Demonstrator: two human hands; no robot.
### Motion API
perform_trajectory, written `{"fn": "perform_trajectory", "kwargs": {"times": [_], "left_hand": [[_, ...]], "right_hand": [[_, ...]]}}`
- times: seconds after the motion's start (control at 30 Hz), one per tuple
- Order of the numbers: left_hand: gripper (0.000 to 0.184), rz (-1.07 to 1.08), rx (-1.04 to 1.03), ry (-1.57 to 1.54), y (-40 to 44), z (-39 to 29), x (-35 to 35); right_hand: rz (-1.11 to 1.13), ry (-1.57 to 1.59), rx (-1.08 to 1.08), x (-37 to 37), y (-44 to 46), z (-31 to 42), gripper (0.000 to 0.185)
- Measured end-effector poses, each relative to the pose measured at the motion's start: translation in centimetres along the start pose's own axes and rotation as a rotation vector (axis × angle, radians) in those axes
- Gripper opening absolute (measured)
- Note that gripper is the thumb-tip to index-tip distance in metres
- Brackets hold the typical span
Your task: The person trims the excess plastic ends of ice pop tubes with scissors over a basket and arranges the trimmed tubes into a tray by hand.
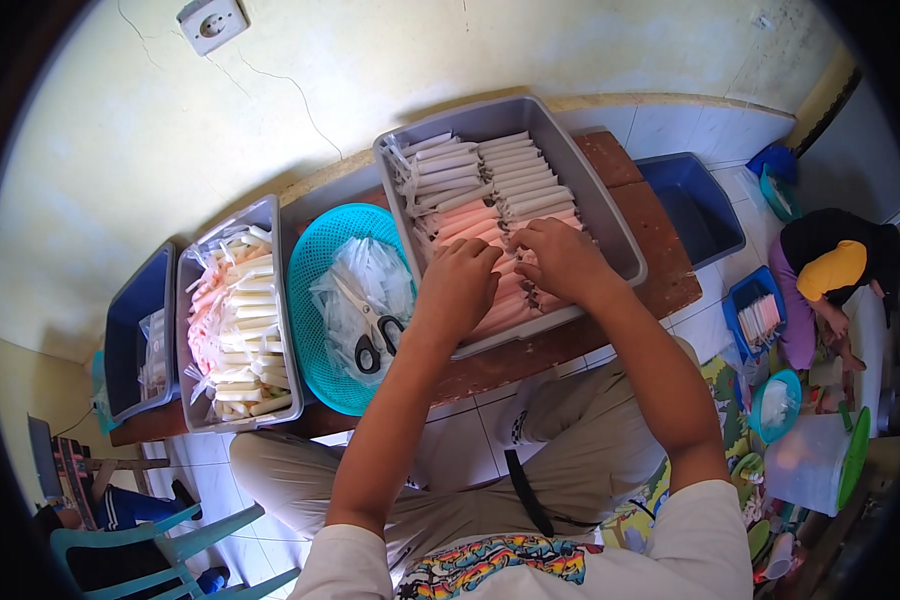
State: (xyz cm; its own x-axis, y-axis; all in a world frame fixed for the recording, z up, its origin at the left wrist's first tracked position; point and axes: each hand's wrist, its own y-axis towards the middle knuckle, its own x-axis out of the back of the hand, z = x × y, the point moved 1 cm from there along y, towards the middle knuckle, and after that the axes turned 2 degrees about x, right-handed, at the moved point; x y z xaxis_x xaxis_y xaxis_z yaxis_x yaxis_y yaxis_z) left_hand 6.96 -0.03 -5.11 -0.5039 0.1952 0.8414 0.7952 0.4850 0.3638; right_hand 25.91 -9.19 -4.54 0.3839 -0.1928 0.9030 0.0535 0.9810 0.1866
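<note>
Head view: I look down at my two bare hands above the big grey tub (598,192), which sits on a brown wooden bench (662,235).
Left hand: my left hand (460,285) is bent over the pink tubes (467,222), fingers curled down; I cannot tell whether they pinch one.
Right hand: my right hand (562,258) is just beside it, fingertips bent toward the same row; whether they close on a tube, I cannot tell.
Pink tubes: they lie side by side inside the big grey tub, in its half nearer me, under and around my fingers.
White tubes: the white tubes (530,180) fill the far half, in two columns.
Teal basket: left of the tub, the teal basket (315,345) holds clear plastic (330,300) with black-handled scissors (373,316) on top.
Second grey tub: next along, the smaller grey tub (296,350) is heaped with cream and pink tubes (250,320).
Floor: a co-worker (820,262) bends low at the right, near a small blue basket (738,300).
</note>
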Motion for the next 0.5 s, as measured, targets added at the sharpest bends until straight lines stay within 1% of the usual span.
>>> {"fn": "perform_trajectory", "kwargs": {"times": [0.07,0.17,0.23,0.27,0.33,0.37,0.43,0.5], "left_hand": [[0.036,0.041,0.009,0.043,-0.5,0.6,0.3],[0.032,0.068,-0.012,0.071,-0.6,0.5,1.7],[0.024,0.273,0.084,0.122,-0.5,0.6,2.3],[0.024,0.276,0.086,0.120,-0.5,0.7,2.2],[0.020,0.355,0.078,0.285,-0.4,0.7,1.8],[0.020,0.354,0.080,0.281,-0.4,0.8,1.4],[0.020,0.346,0.097,0.371,-0.4,1.1,0.7],[0.020,0.320,0.097,0.361,-0.6,1.2,0.5]], "right_hand": [[0.061,-0.005,0.021,-0.2,0.4,0.2,0.026],[0.040,-0.028,0.076,-0.6,0.5,0.3,0.027],[0.046,-0.019,0.088,-0.8,0.6,0.3,0.028],[0.050,-0.011,0.100,-0.9,0.7,0.3,0.029],[0.075,0.007,0.096,-1.2,0.9,0.3,0.028],[0.097,0.023,0.095,-1.3,0.9,0.3,0.026],[0.126,0.007,0.094,-1.3,1.0,0.3,0.027],[0.154,-0.007,0.094,-1.4,1.1,0.2,0.027]]}}
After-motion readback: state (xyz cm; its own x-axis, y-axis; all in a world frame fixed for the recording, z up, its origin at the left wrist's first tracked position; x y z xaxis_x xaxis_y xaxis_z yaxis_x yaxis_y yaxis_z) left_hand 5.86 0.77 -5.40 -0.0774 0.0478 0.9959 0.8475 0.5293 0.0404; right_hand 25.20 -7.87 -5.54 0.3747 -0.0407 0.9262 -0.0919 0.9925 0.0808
